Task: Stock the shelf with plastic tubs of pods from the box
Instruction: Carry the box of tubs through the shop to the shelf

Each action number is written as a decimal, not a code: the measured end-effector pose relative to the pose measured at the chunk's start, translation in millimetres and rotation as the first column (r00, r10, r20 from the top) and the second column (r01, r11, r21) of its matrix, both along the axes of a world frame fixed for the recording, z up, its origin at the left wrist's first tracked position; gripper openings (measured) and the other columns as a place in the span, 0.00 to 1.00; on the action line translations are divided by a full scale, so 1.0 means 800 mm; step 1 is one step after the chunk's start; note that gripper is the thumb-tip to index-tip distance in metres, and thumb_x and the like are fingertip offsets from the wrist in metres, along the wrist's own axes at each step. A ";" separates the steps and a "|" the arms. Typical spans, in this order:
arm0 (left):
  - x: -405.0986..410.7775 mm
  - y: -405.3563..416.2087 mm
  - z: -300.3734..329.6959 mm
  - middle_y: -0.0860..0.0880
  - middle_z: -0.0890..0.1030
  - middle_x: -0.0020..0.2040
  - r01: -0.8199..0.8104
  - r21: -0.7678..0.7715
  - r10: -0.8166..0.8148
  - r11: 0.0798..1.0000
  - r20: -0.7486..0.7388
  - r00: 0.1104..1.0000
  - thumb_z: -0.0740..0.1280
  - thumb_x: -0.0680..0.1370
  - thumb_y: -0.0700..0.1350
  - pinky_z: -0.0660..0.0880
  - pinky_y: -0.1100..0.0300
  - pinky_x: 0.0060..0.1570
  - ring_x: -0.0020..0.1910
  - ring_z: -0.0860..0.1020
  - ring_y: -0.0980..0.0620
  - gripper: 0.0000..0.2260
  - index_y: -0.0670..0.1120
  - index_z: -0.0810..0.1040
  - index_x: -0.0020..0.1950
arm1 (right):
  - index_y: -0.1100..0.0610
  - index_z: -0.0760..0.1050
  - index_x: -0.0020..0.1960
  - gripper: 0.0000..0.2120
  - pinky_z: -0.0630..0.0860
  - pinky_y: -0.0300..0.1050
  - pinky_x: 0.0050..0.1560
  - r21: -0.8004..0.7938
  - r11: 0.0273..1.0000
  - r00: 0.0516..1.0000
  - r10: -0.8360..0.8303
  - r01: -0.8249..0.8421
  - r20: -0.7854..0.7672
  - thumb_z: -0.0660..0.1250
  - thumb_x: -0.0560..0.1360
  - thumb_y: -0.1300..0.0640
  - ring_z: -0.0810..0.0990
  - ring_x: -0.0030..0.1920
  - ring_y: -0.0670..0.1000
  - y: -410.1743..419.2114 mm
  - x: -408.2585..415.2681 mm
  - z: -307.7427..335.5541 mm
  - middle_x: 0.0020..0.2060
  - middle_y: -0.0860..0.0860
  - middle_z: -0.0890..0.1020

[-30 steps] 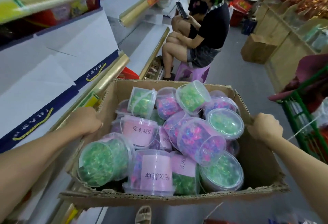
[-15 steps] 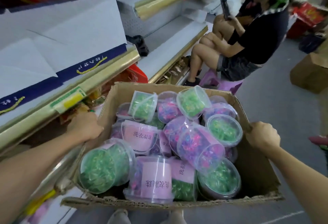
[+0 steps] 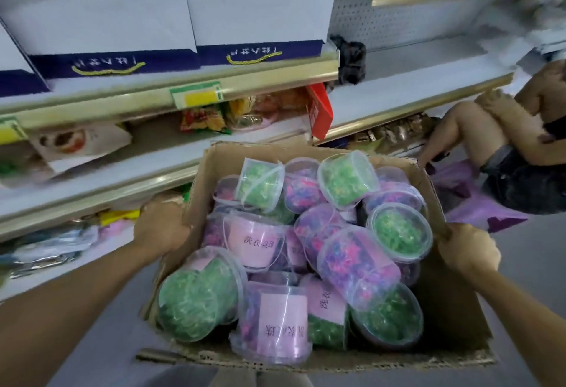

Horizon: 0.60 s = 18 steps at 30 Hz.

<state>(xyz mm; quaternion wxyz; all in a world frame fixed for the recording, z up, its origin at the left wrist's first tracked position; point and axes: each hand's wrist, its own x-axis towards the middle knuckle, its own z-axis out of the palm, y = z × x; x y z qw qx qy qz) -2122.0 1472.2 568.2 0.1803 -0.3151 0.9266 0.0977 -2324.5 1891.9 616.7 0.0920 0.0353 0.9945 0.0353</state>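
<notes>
Shop aisle: I grip the box [image 3: 453, 319] walls with left hand [image 3: 162, 227] and right hand [image 3: 468, 249]; tilting could spill the heaped tubs [image 3: 352, 261].

Soft even light; motion blur, wide-angle bending at edges.

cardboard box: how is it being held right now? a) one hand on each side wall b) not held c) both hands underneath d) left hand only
a: the left hand grips the left wall of the cardboard box and the right hand grips the right wall.
</notes>
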 end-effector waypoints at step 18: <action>0.186 0.031 -0.123 0.40 0.83 0.44 -0.554 0.037 0.549 0.832 0.095 0.831 0.64 0.75 0.49 0.76 0.53 0.44 0.45 0.80 0.39 0.11 0.42 0.80 0.41 | 0.57 0.79 0.57 0.14 0.75 0.54 0.50 -0.075 0.906 0.897 0.422 -0.416 0.129 0.66 0.74 0.53 0.78 0.51 0.68 -0.143 -0.024 -0.155 0.50 0.66 0.80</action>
